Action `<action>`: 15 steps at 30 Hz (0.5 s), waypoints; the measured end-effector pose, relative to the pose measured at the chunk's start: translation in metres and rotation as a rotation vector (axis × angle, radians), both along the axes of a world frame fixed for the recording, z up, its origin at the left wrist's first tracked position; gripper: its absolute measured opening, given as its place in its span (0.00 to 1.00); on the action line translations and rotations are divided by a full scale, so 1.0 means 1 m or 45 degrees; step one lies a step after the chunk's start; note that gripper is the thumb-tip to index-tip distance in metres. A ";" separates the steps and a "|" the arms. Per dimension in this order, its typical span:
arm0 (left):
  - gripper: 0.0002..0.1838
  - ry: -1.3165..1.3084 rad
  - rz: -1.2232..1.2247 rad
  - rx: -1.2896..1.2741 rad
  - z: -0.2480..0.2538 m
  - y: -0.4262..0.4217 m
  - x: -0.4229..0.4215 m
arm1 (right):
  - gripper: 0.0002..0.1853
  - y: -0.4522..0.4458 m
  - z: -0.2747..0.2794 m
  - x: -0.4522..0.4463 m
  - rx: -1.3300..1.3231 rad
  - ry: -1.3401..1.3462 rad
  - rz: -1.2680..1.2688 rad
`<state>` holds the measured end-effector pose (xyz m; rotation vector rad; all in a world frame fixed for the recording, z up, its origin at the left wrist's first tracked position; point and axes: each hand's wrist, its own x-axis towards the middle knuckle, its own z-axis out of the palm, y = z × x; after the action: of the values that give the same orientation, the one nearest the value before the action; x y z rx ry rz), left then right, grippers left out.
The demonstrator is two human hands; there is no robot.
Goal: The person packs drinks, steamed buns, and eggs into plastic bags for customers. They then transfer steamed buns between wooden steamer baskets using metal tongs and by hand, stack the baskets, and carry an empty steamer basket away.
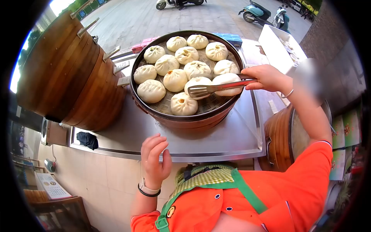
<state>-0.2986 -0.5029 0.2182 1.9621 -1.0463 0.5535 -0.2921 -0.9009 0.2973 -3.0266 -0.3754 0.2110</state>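
My right hand [266,78] is closed around the handle end of metal tongs [216,87], whose jaws lie around a bun near the right side of a round steamer [189,120]. Several pleated white buns [184,104] sit on the steamer's woven liner, some with filling showing at the top. My left hand [155,156] is raised before the steel counter's front edge, fingers partly curled and apart, holding nothing.
Tall stacked wooden steamers [73,73] stand at the left. A white box [280,48] is at the back right, and a wooden barrel [280,137] at the right. A dark cloth [87,140] lies on the steel counter [174,149]. Scooters [259,12] are parked beyond.
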 end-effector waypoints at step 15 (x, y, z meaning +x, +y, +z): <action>0.21 0.305 -0.325 0.827 0.050 -0.083 0.133 | 0.30 -0.022 0.001 0.002 -0.071 -0.133 0.117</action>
<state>-0.1653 -0.5860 0.2685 2.3104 -1.4074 -0.1934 -0.2905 -0.9233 0.2981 -3.0860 -0.5258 0.0708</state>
